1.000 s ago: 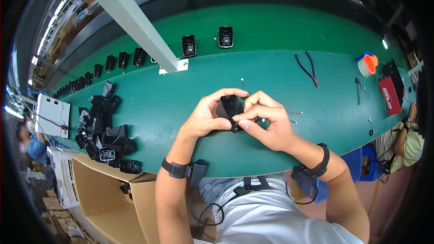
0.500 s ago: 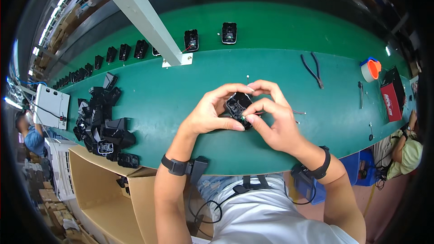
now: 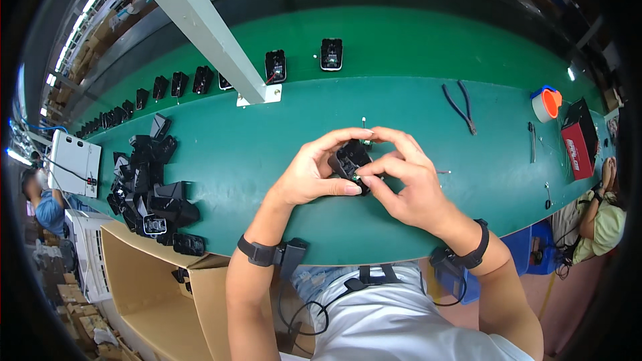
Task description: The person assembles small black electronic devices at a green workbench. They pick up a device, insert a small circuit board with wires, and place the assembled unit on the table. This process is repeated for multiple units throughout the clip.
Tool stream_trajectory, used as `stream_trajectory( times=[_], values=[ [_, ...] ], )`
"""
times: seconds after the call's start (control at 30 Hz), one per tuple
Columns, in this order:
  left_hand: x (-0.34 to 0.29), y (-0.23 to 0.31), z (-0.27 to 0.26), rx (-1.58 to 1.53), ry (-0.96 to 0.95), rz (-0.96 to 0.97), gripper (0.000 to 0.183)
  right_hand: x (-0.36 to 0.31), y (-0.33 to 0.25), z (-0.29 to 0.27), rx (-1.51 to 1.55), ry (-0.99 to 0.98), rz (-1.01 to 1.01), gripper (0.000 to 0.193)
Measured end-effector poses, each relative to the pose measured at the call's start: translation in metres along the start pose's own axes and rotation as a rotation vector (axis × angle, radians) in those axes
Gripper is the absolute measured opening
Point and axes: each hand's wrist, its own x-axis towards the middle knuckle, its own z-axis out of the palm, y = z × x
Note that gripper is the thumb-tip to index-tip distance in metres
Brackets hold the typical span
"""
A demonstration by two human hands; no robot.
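Note:
My left hand [image 3: 309, 168] is closed round a black plastic housing [image 3: 350, 158], held tilted with its open side up above the green bench. Inside it sits a small green part [image 3: 356, 174]. The thumb and forefinger of my right hand [image 3: 409, 184] pinch at this part, near the housing's lower right edge. My fingertips hide how it is seated. A small connector with a white tip [image 3: 364, 120] shows just past my left fingertips, and a thin wire end [image 3: 444, 172] sticks out to the right of my right hand.
Black housings [image 3: 148, 180] lie heaped at the left, above an open cardboard box [image 3: 157, 294]. More housings [image 3: 331, 55] line the far green strip, behind a metal post [image 3: 200, 27]. Pliers [image 3: 461, 108], a tape roll [image 3: 547, 103] and a red-black box [image 3: 579, 140] lie right. Another person's hands [image 3: 607, 175] show far right.
The housing has turned a little in my left hand, and my right fingers have shifted slightly at its edge. The bench has moved slightly within the view.

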Motion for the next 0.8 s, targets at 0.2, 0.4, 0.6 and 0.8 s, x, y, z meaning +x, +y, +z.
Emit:
stream_trajectory(
  times=[0.2,0.4,0.6,0.8],
  values=[
    [0.007,0.002,-0.002,0.066,0.094,0.136,0.066,0.009,0.010,-0.005,0.234,-0.084,-0.018,0.023],
    [0.004,0.006,0.008,0.163,0.203,-0.036,0.073,0.006,0.029,0.000,0.408,-0.179,0.125,0.032],
    [-0.001,0.013,0.009,0.392,0.178,-0.088,0.066,0.002,0.030,0.006,0.954,-0.173,0.408,0.022],
    [-0.005,0.017,0.010,0.325,0.162,-0.046,0.062,0.002,0.034,0.004,1.294,-0.164,0.590,0.028]
  ],
)
